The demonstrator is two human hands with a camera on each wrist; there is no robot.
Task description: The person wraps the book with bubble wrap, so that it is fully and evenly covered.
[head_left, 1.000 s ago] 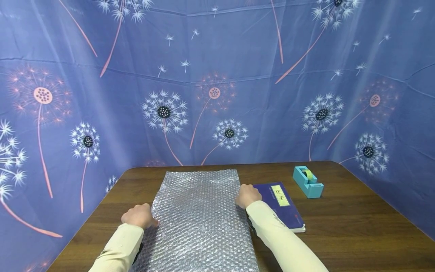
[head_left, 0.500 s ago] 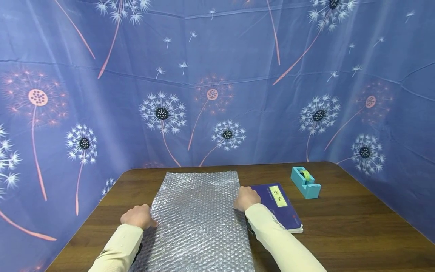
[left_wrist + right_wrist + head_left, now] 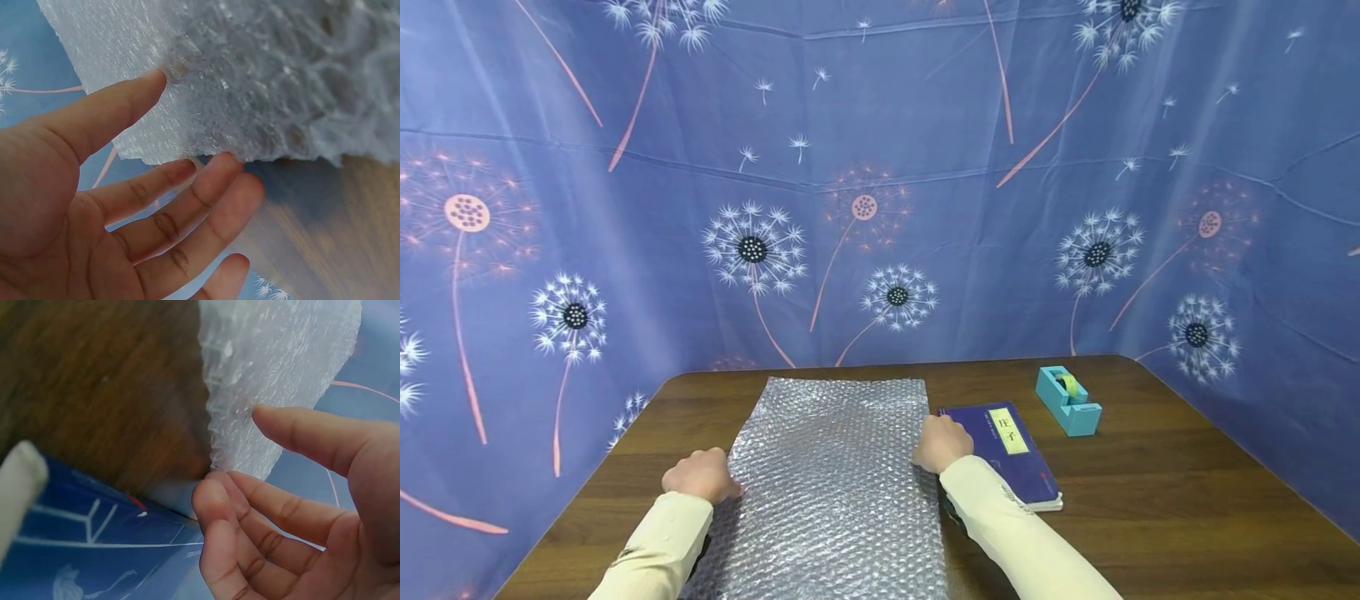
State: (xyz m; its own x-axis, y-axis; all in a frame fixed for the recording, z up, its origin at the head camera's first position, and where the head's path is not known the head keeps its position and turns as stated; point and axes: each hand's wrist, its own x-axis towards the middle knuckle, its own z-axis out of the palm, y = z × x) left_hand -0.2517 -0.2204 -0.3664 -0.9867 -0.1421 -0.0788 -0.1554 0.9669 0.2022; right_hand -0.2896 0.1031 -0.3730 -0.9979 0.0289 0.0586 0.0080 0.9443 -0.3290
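Observation:
A sheet of clear bubble wrap [image 3: 835, 467] lies lengthwise on the wooden table. My left hand [image 3: 702, 477] is at its left edge. The left wrist view shows that thumb on the wrap [image 3: 250, 81] and the bent fingertips at its rim. My right hand [image 3: 942, 443] is at the opposite edge, slightly farther off. In the right wrist view its thumb touches the wrap [image 3: 269, 369], with curled fingers beside the border. Each hand holds its edge between thumb and fingers, though contact under the rim is hidden.
A dark blue book [image 3: 1011, 462] with a yellow title label lies right of the wrap, close to the right forearm. Behind it stands a turquoise tape dispenser [image 3: 1067, 402]. A blue dandelion-print curtain [image 3: 970, 167] hangs behind the wooden table [image 3: 1150, 500].
The wrap has turned a little: its near end has shifted left and its far end slightly right relative to the table. Both hands stay at its edges. The head view has panned slightly.

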